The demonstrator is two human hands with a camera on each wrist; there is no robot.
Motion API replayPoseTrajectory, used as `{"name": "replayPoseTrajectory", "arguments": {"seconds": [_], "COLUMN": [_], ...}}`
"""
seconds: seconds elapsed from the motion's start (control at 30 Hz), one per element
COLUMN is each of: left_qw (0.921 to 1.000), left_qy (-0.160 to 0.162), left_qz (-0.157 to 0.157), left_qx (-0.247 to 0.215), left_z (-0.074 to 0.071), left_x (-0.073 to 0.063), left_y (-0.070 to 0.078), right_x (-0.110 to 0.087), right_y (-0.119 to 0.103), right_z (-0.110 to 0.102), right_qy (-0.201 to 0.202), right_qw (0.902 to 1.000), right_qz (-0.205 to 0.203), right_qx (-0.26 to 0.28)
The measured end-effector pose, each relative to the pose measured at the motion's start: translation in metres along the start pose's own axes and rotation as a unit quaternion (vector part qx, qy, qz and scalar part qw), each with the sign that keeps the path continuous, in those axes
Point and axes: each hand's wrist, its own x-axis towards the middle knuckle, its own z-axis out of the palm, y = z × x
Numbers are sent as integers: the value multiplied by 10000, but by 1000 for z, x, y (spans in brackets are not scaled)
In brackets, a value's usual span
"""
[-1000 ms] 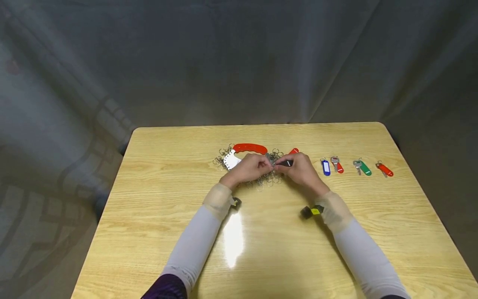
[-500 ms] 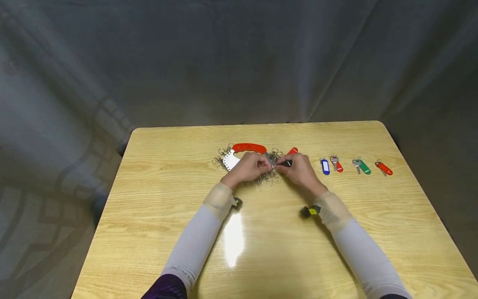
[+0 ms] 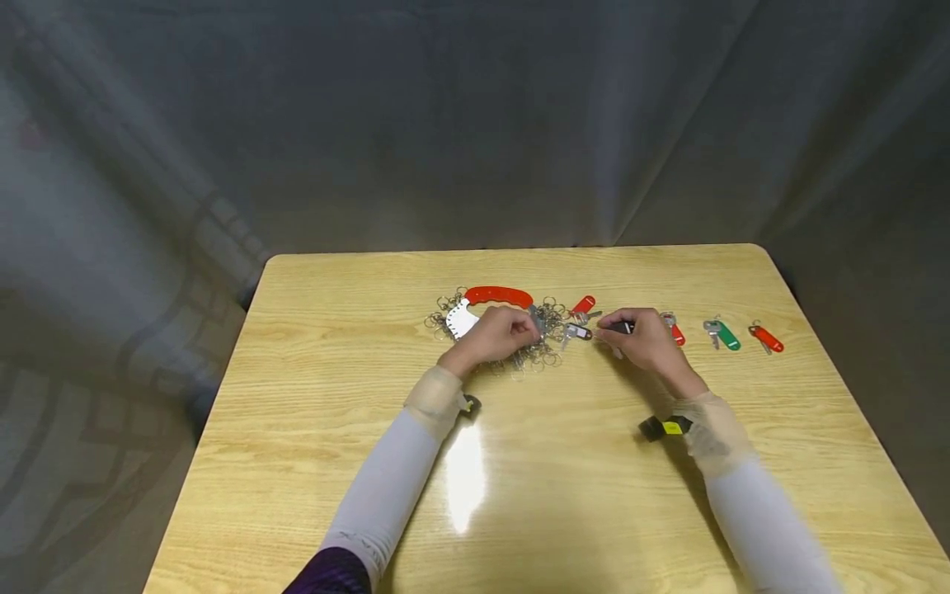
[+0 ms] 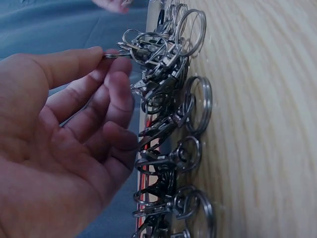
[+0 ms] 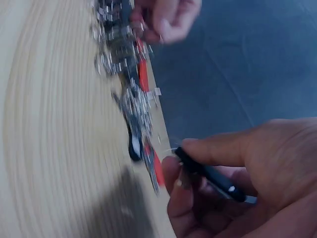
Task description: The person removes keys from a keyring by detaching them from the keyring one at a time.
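My left hand stays at the right end of a key holder with a red handle and a white toothed plate. Its thumb and index finger pinch a thin metal ring beside the dense row of split rings. To the right of the holder, my right hand grips a black key tag between thumb and fingers. A bit of metal shows below this tag; the rest is hidden by the fingers. Between the hands lies another black key tag with a key.
Behind that tag lies a red key tag with a key. Farther right on the wooden table are a red tag, a green tag and another red tag, with keys. A grey curtain hangs behind.
My right hand has moved right, away from the rings, carrying the black key tag. It now covers the blue tag, and the tag on the table between the hands shows. My left hand stays put.
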Motion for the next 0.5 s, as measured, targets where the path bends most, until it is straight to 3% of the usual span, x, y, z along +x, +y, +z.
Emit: {"name": "replayPoseTrajectory", "arguments": {"seconds": [0.23, 0.5], "left_qw": [9996, 9995], "left_qy": [-161, -253], "left_qz": [-61, -66], "left_qx": [203, 176], "left_z": [-1, -3], "left_x": [-4, -7], "left_y": [3, 4], "right_x": [-23, -42], "right_y": [28, 52], "right_z": [-22, -30], "right_qy": [-56, 310], "right_qw": [9989, 9973], "right_qz": [209, 290], "right_qx": [-418, -599]}}
